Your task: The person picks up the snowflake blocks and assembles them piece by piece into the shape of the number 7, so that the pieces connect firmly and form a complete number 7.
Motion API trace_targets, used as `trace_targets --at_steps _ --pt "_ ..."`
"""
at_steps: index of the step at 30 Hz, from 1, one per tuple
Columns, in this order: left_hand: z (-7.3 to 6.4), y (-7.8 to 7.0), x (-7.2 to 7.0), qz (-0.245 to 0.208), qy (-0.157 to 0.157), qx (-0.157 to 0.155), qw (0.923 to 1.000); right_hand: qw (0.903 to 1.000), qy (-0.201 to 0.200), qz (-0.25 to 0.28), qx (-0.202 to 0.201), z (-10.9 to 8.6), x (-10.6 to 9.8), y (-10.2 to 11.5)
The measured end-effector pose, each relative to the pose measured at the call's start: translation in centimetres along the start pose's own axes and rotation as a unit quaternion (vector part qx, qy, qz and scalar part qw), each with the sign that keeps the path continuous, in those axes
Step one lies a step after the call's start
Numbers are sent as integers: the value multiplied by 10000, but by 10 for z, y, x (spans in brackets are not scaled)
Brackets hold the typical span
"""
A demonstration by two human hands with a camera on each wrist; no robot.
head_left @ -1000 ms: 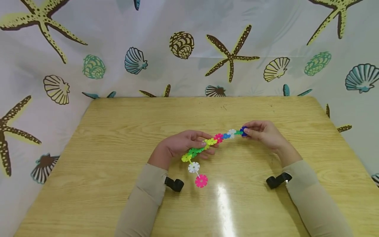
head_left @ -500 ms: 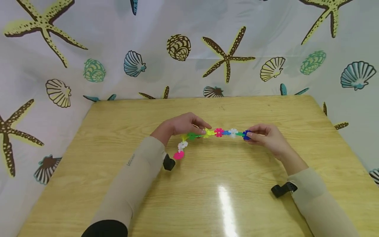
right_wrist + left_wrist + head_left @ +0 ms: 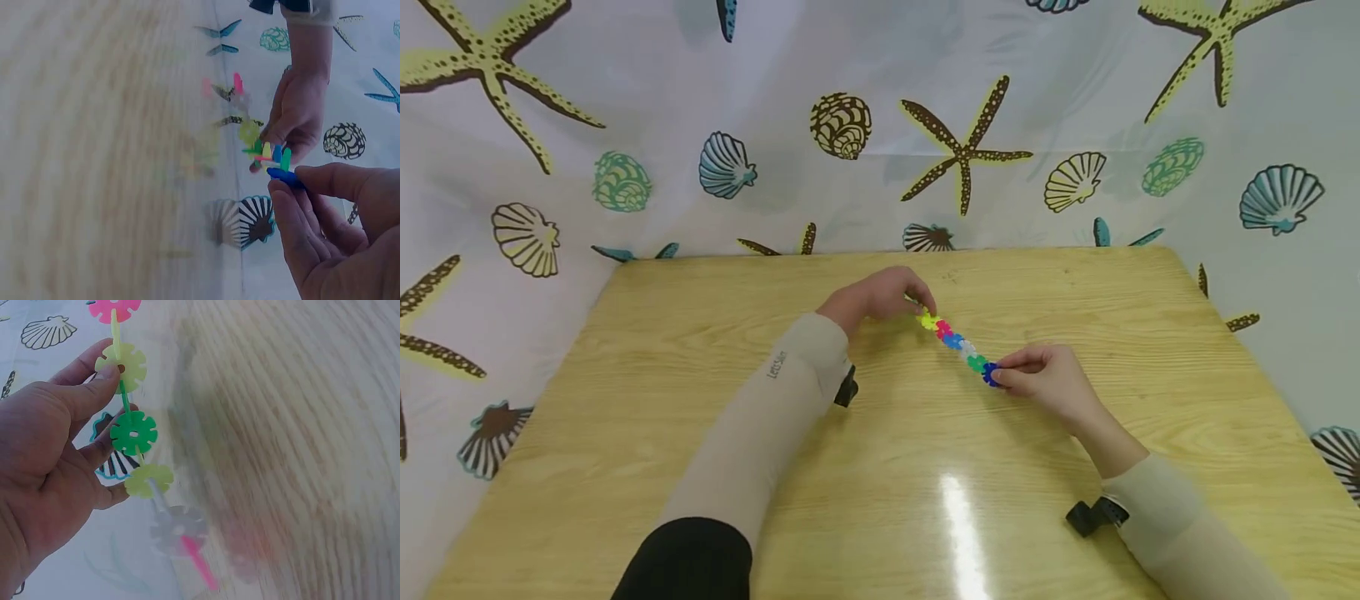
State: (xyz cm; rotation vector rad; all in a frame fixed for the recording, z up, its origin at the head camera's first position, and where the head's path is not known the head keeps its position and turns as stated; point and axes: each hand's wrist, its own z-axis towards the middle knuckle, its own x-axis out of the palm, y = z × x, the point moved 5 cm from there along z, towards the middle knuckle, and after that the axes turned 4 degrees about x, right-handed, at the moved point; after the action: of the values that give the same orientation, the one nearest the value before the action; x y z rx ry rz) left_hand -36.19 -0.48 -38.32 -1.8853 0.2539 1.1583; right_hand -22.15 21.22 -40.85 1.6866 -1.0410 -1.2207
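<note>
A chain of notched plastic discs [image 3: 943, 330] in several colours hangs in the air between both hands, slanting down to the right in the head view. My left hand [image 3: 883, 293] pinches a yellow disc [image 3: 128, 369] between thumb and fingers. Past it, the left wrist view has a green disc [image 3: 134, 433], another yellow one, a white disc [image 3: 178, 531] and a pink disc seen edge-on [image 3: 200, 562]; the left hand hides this end in the head view. My right hand [image 3: 1054, 385] pinches the dark blue disc [image 3: 285, 177] at the other end.
Below the hands lies a light wooden table [image 3: 700, 350], with a glare streak near its front. A white cloth [image 3: 790, 67] printed with starfish and shells rises along the back and sides. Black wrist cameras [image 3: 1093, 517] sit at the cuffs.
The left hand has moved up and away, carrying its part of the chain, while the right hand has come lower and left. The chain's pink end has gone from the head view.
</note>
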Motion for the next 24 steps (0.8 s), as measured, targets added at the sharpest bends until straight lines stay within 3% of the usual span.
trace_targets --at_steps 12,20,24 --pt "25 -6 22 199 112 324 9992 9970 225 -672 324 -18 27 -8" --pt "34 1 33 -359 -39 313 9989 9951 436 -720 516 -22 36 -12" --pt "37 7 35 -795 -333 428 9954 9940 382 -875 542 -23 35 -15"
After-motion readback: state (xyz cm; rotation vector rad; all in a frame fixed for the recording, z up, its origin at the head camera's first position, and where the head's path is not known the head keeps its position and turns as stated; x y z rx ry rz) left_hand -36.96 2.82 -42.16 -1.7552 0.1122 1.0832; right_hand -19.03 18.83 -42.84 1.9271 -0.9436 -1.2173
